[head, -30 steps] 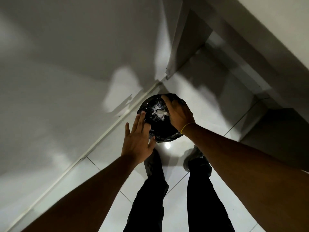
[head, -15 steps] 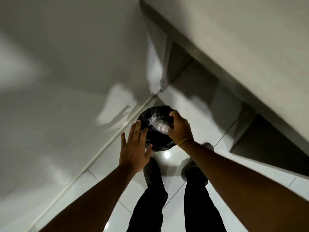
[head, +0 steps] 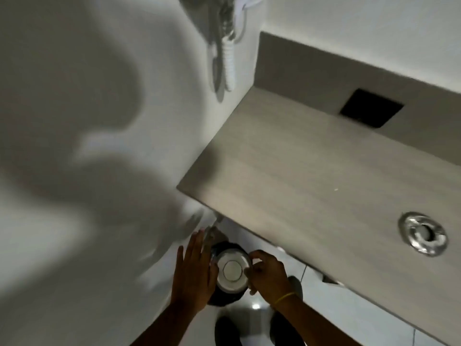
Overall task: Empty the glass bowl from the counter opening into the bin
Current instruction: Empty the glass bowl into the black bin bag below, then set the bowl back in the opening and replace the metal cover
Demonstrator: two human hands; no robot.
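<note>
The glass bowl [head: 232, 269] is turned bottom-up, its round base facing me, directly over the black-lined bin [head: 225, 297] on the floor below the counter edge. My right hand [head: 268, 275] grips the bowl's right rim with curled fingers. My left hand [head: 194, 273] lies flat against the bowl's left side, fingers straight and apart, and covers part of the bin. The counter opening [head: 422, 233], a round steel-ringed hole, is in the countertop at the right. What is inside the bin is hidden by the bowl.
The grey wood-look countertop [head: 287, 171] overhangs the bin on the right. A dark square recess [head: 371, 108] sits in the back panel. A white wall [head: 99, 146] stands close on the left, with a coiled hose [head: 230, 58] hanging on it. My legs [head: 287, 330] are on the glossy tiled floor.
The view has lifted, bringing the countertop and its opening into sight. The bowl now shows its upturned base over the bin, where before my right hand was at the bin's dark mouth.
</note>
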